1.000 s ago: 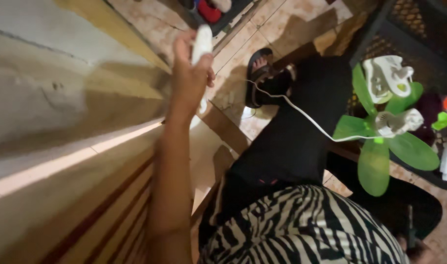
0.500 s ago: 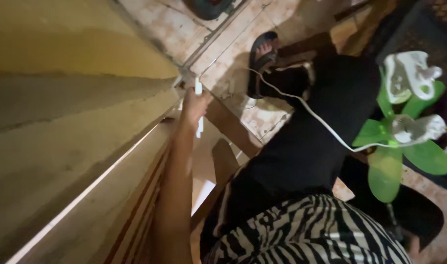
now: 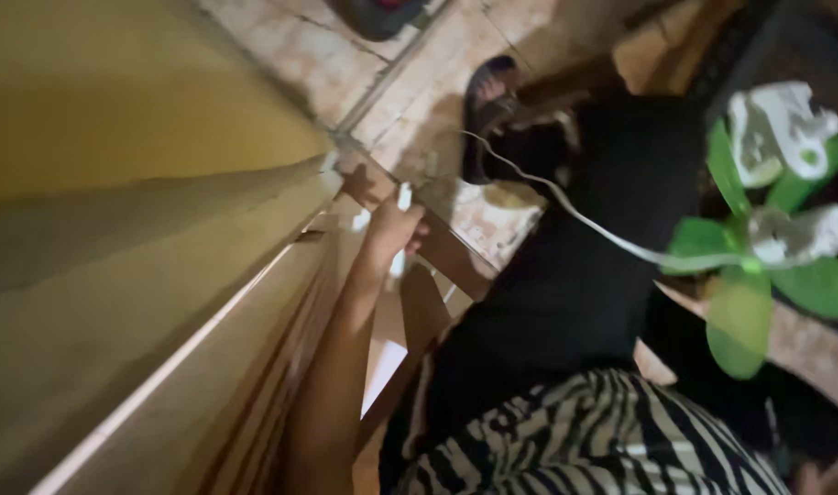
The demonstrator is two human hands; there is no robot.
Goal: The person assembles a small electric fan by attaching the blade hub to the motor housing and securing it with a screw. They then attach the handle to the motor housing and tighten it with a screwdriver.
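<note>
Left hand grips small white plug, smooth plastic look. Cord white, smooth. Fan blades at 3 o'clock: green translucent plastic, glossy; fan body white plastic. Wall matt yellow paint. Floor tiles mottled, worn. Skirt striped cloth; trousers matt black cloth.

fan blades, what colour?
Bright green fan blades, around a white hub; head view, right side.

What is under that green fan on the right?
Under the green fan a dark mesh surface shows above and tiled floor below. Its white cord runs across the black trousers toward the left hand. What the fan stands on is hidden by its blades.
</note>
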